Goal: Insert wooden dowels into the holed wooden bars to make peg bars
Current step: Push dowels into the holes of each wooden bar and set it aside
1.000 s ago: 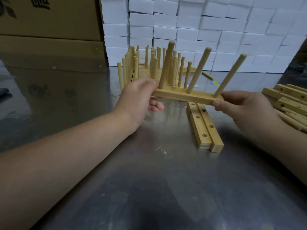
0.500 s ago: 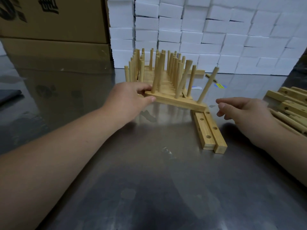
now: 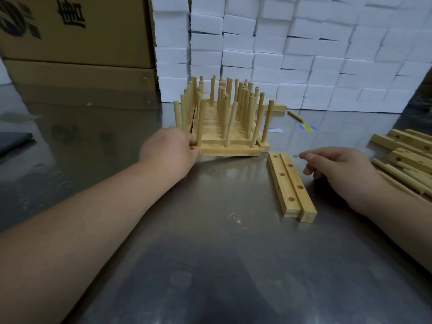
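My left hand on the front peg bar, my right hand free beside the empty bars

Cardboard boxes [image 3: 77,31] stand at the far left of the steel table [image 3: 210,265]. My left hand [image 3: 168,148] grips the left end of a peg bar [image 3: 229,152], fingers curled over it, its dowels upright. The bar lies against the front of the cluster of finished peg bars [image 3: 222,113], with white blocks [image 3: 292,54] stacked behind. Just right of it, two holed bars [image 3: 291,185] lie side by side on the table. My right hand [image 3: 339,169] is beside them, fingers loosely curled and holding nothing. A pile of bars and dowels [image 3: 406,155] is at the far right
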Tool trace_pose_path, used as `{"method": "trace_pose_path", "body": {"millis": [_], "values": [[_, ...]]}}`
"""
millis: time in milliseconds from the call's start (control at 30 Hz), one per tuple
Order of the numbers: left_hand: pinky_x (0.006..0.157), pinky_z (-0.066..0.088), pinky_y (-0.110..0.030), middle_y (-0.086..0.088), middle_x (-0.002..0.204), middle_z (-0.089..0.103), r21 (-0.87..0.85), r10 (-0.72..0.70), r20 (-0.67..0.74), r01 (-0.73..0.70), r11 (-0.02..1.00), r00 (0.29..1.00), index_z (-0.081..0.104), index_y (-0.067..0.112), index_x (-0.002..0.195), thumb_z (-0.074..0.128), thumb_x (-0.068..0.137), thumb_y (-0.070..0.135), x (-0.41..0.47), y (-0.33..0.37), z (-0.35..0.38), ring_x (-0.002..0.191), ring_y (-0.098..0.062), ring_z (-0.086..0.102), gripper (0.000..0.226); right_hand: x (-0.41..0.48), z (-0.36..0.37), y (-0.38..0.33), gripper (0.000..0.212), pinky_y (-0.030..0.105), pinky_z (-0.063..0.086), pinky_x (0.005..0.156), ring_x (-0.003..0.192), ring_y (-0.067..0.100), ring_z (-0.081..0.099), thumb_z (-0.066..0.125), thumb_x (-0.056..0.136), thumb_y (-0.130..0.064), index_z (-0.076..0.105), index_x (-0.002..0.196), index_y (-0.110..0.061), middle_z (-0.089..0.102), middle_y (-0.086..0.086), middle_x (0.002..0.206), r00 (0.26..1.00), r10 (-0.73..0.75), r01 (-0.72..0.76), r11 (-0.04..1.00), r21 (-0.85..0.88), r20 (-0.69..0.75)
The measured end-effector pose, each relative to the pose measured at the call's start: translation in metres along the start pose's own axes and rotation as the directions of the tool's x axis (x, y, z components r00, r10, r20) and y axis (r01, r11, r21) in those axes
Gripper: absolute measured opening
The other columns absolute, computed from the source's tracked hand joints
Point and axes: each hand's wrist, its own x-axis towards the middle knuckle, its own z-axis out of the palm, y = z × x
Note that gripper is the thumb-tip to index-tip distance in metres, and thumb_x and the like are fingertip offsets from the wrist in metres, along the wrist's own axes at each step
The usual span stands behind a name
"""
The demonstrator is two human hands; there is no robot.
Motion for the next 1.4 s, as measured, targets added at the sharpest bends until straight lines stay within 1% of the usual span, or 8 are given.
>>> {"method": "trace_pose_path", "body": {"millis": [100,233,367,567,833,1033,1167,1400], "values": [[0.063,0.036,-0.028,0.004,0.093,0.047,0.055,-0.011,-0.003,0.011,0.998,1.000,0.070,0.021,0.092,0.062,0.085,0.038,0.002,0.000,0.004,0.081,-0.015,0.046,0.020,0.000,0.000,-0.001,0.019,0.014,0.042,0.058,0.061,0.011,0.049,0.053,0.090,-0.017,0.066,0.080,-0.025,0.063,-0.002,0.068,1.000,0.001,-0.001,1.000,-0.010,0.000],[0.048,0.030,-0.025,0.003,0.083,0.060,0.060,-0.054,0.016,0.053,0.997,0.998,0.062,0.027,0.064,0.059,0.085,0.035,0.007,-0.001,0.007,0.079,-0.017,0.058,0.023,0.000,0.001,-0.001,0.017,0.008,0.041,0.052,0.060,0.010,0.049,0.053,0.090,-0.018,0.067,0.084,-0.022,0.063,-0.002,0.068,1.000,0.004,-0.004,1.000,-0.027,0.010],[0.047,0.029,-0.024,0.003,0.076,0.060,0.113,-0.035,0.013,0.033,0.993,0.999,0.063,0.027,0.070,0.056,0.087,0.039,0.012,0.000,0.010,0.076,-0.017,0.057,0.022,0.001,0.002,0.000,0.016,0.019,0.043,0.060,0.063,0.010,0.051,0.052,0.091,-0.022,0.068,0.087,-0.023,0.064,-0.003,0.070,1.000,0.009,-0.008,0.998,-0.066,0.021],[0.044,0.028,-0.023,0.002,0.068,0.056,0.320,0.058,0.034,-0.066,0.945,0.998,0.068,0.022,0.086,0.044,0.093,0.040,0.014,0.009,0.016,0.064,-0.018,0.052,0.031,0.003,0.002,0.003,0.016,0.021,0.040,0.058,0.062,0.009,0.052,0.053,0.090,-0.025,0.069,0.087,-0.025,0.065,-0.007,0.068,0.999,0.003,0.001,0.994,-0.107,0.034],[0.043,0.022,-0.025,-0.001,0.061,0.047,0.341,0.050,0.040,-0.061,0.938,0.998,0.054,0.013,0.069,0.043,0.094,0.025,0.013,0.014,0.015,0.054,-0.017,0.042,0.030,0.003,0.004,0.001,0.017,0.022,0.041,0.055,0.060,0.012,0.049,0.055,0.089,-0.028,0.068,0.079,-0.027,0.063,-0.011,0.063,0.999,0.003,0.003,0.989,-0.150,0.041],[0.059,0.039,-0.028,0.000,0.088,0.063,0.130,0.196,0.052,-0.201,0.971,0.979,0.064,0.018,0.100,0.044,0.093,0.029,0.008,0.014,0.014,0.078,-0.018,0.053,0.023,0.003,0.005,0.001,0.018,0.024,0.040,0.057,0.059,0.010,0.049,0.054,0.090,-0.027,0.067,0.077,-0.029,0.062,-0.010,0.064,0.999,-0.011,0.018,0.986,-0.163,0.048],[0.079,0.038,-0.027,0.007,0.116,0.059,-0.036,0.376,0.206,-0.376,0.926,0.904,0.062,0.028,0.116,0.048,0.091,0.040,0.005,0.012,0.014,0.104,-0.016,0.052,0.031,0.005,0.004,0.002,0.019,0.023,0.039,0.056,0.059,0.009,0.050,0.054,0.090,-0.028,0.067,0.076,-0.028,0.062,-0.011,0.063,0.999,-0.015,0.024,0.983,-0.180,0.051],[0.080,0.044,-0.035,0.000,0.117,0.047,0.119,0.341,0.365,-0.406,0.906,0.866,0.038,0.025,0.138,0.029,0.093,0.052,0.006,0.016,0.016,0.104,-0.021,0.050,0.053,0.006,0.004,0.003,0.020,0.024,0.038,0.054,0.059,0.011,0.049,0.055,0.089,-0.028,0.068,0.076,-0.027,0.062,-0.011,0.061,0.999,-0.016,0.024,0.984,-0.178,0.048]]}}
